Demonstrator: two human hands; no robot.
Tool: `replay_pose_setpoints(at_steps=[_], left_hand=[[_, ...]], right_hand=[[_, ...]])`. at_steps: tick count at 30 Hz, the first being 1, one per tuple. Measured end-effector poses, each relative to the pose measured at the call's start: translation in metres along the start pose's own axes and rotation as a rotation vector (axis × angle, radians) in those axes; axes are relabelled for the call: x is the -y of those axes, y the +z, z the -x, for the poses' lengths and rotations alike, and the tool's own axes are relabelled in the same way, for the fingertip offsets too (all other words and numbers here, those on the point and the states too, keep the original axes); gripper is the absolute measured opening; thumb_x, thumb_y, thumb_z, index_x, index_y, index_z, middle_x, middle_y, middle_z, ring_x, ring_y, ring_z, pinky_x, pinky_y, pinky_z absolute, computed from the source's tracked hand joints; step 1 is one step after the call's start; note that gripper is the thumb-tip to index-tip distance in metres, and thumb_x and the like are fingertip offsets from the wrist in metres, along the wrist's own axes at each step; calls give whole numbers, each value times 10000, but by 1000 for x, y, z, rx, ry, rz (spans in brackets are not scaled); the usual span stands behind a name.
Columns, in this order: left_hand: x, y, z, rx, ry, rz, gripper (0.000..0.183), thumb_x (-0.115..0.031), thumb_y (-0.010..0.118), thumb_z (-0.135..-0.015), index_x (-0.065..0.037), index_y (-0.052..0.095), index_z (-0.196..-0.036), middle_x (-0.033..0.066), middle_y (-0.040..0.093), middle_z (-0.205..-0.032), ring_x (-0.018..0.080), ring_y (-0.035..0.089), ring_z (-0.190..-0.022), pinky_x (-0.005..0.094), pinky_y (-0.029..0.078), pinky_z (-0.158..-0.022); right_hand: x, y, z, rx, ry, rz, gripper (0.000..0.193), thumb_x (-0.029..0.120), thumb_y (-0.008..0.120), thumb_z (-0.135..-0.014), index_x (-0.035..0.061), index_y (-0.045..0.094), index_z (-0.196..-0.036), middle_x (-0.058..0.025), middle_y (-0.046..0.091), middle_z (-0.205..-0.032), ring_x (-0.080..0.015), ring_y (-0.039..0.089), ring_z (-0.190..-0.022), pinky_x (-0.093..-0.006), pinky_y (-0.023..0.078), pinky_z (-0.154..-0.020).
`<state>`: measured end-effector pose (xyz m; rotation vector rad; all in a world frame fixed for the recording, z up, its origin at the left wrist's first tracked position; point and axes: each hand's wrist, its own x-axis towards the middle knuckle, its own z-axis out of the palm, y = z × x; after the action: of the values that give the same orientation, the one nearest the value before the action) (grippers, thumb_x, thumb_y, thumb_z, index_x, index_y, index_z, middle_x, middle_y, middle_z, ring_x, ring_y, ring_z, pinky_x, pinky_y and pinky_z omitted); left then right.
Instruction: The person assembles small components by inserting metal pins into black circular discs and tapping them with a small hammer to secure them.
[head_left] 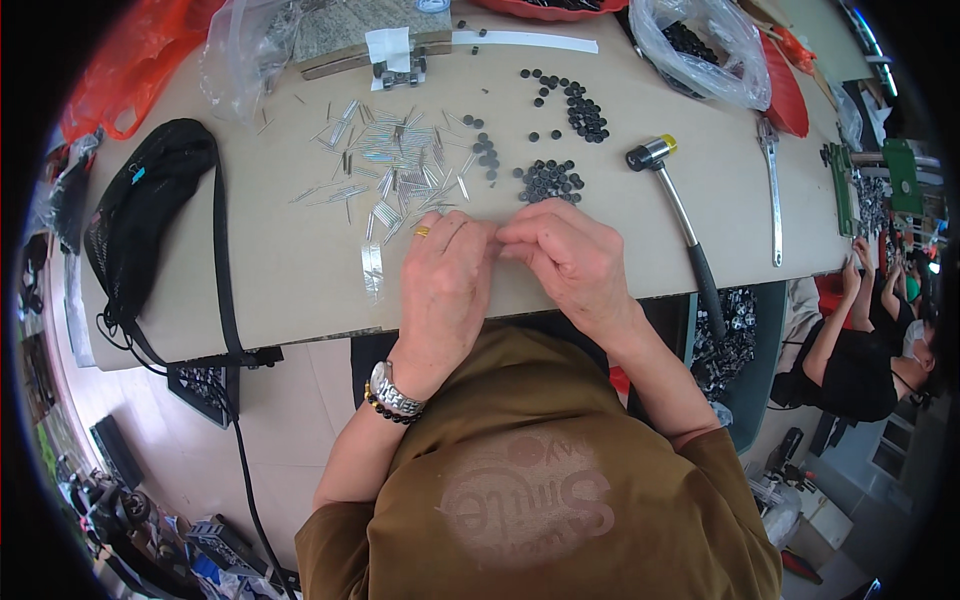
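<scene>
Far-left of the fingers [525, 230], scattered metal pins [405, 160] block the way; straight far, black discs [548, 182]; rightward, the hammer [680, 215] bars passage, with a free lane between it and the wrench [773, 195]; left, open tabletop [290, 270] reaches the black strap [225, 260].

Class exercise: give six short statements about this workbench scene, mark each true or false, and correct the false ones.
1. The left hand has a silver watch at its wrist. True.
2. The right hand is far from the left hand. False: the two come close together.
3. The hammer lies left of both hands. False: it lies to their right.
4. The wrench lies farther right than the hammer. True.
5. The dark discs sit in one pile. False: they lie in several groups.
6. Most metal pins lie left of the discs. True.
</scene>
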<state>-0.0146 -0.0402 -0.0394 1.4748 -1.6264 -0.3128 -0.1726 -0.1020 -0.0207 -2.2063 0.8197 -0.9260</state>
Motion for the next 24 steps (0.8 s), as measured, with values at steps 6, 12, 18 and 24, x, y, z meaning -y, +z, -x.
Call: replay_pose_setpoints(at_steps=[6, 12, 18, 24], left_hand=[[2, 0, 0, 20, -5, 10, 204, 114, 684, -765, 11, 659, -940, 149, 579, -834, 350, 550, -793, 443, 474, -719], [2, 1, -2, 25, 12, 29, 206, 115, 685, -766, 15, 657, -944, 151, 578, -831, 356, 556, -790, 444, 469, -723], [0, 3, 0, -9, -12, 10, 195, 117, 718, -759, 8, 662, -910, 139, 596, -800, 335, 562, -758, 425, 472, -724], [-2, 0, -1, -40, -44, 12, 146, 98, 735, -777, 0, 672, -865, 98, 628, -795, 265, 571, -746, 375, 470, -657]], right_hand=[[0, 2, 0, -8, -25, 39, 206, -58, 776, -801, 35, 689, -963, -91, 679, -912, -263, 702, -763, -348, 575, -629], [1, -2, 2, -22, -117, 172, 172, 5, 749, -787, 52, 690, -941, -72, 672, -930, -244, 693, -778, -335, 566, -632], [7, -15, 4, -121, -68, 329, 294, 68, 782, -793, 46, 706, -1075, -100, 677, -1017, -293, 686, -928, -390, 583, -764], [-18, -97, 29, -152, 346, 876, 396, 90, 771, -849, 30, 647, -1220, -140, 628, -1125, -358, 583, -1033, -442, 507, -885]])
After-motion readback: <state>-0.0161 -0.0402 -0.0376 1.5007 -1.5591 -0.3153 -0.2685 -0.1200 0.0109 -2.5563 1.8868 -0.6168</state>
